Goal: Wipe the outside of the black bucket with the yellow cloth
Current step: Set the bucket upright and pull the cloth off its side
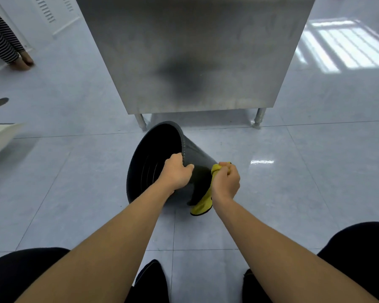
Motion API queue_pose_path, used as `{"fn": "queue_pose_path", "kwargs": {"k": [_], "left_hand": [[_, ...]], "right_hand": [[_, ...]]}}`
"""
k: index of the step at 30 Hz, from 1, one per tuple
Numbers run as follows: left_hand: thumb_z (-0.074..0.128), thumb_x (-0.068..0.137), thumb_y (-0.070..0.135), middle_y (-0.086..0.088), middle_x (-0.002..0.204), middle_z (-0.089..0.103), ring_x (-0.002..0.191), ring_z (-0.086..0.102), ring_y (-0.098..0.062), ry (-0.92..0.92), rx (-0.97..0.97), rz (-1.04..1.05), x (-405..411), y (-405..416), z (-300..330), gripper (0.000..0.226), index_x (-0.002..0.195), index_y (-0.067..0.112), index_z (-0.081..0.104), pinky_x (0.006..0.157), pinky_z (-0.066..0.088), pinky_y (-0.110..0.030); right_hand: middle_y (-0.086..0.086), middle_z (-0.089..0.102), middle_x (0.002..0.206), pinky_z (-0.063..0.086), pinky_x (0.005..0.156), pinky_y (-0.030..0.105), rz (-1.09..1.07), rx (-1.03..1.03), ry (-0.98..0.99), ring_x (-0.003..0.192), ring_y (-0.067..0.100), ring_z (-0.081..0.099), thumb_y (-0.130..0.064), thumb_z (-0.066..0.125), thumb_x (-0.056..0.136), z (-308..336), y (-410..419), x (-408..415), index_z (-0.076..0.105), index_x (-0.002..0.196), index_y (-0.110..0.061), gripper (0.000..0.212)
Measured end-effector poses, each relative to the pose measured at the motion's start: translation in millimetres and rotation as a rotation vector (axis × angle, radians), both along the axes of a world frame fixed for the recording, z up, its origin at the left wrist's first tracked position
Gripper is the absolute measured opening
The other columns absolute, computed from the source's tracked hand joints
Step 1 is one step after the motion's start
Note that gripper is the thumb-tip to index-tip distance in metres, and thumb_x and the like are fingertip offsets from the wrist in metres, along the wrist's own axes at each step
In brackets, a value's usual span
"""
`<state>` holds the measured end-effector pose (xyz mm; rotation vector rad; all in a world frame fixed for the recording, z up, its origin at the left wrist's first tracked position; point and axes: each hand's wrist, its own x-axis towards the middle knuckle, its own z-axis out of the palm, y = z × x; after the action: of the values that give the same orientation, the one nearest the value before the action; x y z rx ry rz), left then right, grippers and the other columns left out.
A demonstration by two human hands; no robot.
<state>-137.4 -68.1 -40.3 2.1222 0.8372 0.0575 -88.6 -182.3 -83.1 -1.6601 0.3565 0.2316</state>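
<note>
The black bucket (pixel 196 153) lies tilted on the tiled floor, its open mouth turned to the left and towards me. My left hand (pixel 177 173) grips its rim at the near right side, fingers curled over the edge. My right hand (pixel 225 182) is closed on the bunched yellow cloth (pixel 202 205) and holds it against the bucket's outer wall near its base. The cloth's loose end hangs down below my wrist. The bucket's bottom is hidden behind my right hand.
A stainless steel cabinet (pixel 193 53) on short legs stands just behind the bucket. A white plastic object (pixel 0 136) sits at the left edge. Another person's striped sleeve and hand (pixel 6 44) show at the top left. My knees and shoes fill the bottom.
</note>
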Motion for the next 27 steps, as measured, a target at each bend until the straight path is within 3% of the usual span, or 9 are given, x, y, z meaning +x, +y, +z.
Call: {"fn": "queue_pose_path", "kwargs": {"k": [2,6,9,11,16,21,27], "left_hand": [[0.063,0.094,0.025,-0.009,0.105,0.067,0.095,0.064,-0.027,0.06,0.072,-0.102,-0.2,-5.3,-1.2,0.022,0.11,0.009,0.062,0.087,0.056,-0.047],[0.059,0.096,0.022,-0.009,0.094,0.064,0.083,0.064,-0.027,0.179,0.208,-0.271,-2.9,-17.3,-7.3,0.012,0.098,0.01,0.059,0.078,0.058,-0.049],[0.055,0.097,0.019,-0.01,0.098,0.061,0.085,0.06,-0.029,0.248,0.29,-0.375,-4.2,-25.7,-12.7,0.009,0.1,0.011,0.057,0.077,0.056,-0.048],[0.053,0.097,0.018,-0.011,0.101,0.06,0.085,0.059,-0.03,0.274,0.324,-0.44,-4.4,-30.1,-16.8,0.01,0.104,0.011,0.055,0.076,0.055,-0.047],[0.05,0.098,0.02,-0.014,0.103,0.06,0.082,0.055,-0.03,0.325,0.414,-0.555,-5.5,-38.8,-19.7,0.013,0.105,0.01,0.053,0.071,0.051,-0.044],[0.053,0.097,0.017,-0.012,0.102,0.062,0.079,0.056,-0.028,0.375,0.507,-0.599,-8.4,-43.6,-21.2,0.012,0.106,0.01,0.057,0.068,0.051,-0.04],[0.048,0.099,0.014,-0.011,0.108,0.063,0.091,0.061,-0.03,0.48,0.536,-0.605,-16.6,-37.1,-34.2,0.019,0.115,0.01,0.059,0.074,0.052,-0.04]], "right_hand": [[-0.001,0.066,0.098,0.05,0.074,0.033,-0.044,0.025,-0.081,0.087,0.017,0.061,-0.014,0.043,0.09,9.7,3.4,5.6,0.063,0.092,-0.026,0.023],[0.0,0.066,0.099,0.055,0.076,0.032,-0.064,0.039,-0.205,0.087,0.016,0.064,-0.015,0.052,0.084,26.6,4.9,17.4,0.063,0.093,-0.026,0.018],[-0.005,0.06,0.101,0.043,0.069,0.007,-0.072,0.04,-0.295,0.085,0.001,0.058,-0.009,0.06,0.084,38.5,4.3,23.3,0.065,0.099,-0.021,0.02],[-0.006,0.058,0.1,0.039,0.064,0.0,-0.073,0.039,-0.341,0.083,-0.004,0.055,-0.006,0.063,0.083,44.7,4.0,25.0,0.065,0.101,-0.02,0.023],[-0.005,0.058,0.102,0.043,0.067,0.003,0.022,0.028,-0.447,0.087,0.005,0.059,-0.007,0.067,0.08,51.3,4.5,22.0,0.064,0.102,-0.026,0.029],[-0.002,0.059,0.104,0.044,0.067,0.004,0.077,-0.02,-0.496,0.085,0.003,0.059,-0.007,0.068,0.082,46.4,1.6,18.6,0.064,0.104,-0.026,0.029],[-0.006,0.059,0.099,0.045,0.072,0.014,0.089,-0.063,-0.554,0.085,0.007,0.059,-0.008,0.065,0.08,44.0,2.2,15.5,0.067,0.1,-0.024,0.025]]}}
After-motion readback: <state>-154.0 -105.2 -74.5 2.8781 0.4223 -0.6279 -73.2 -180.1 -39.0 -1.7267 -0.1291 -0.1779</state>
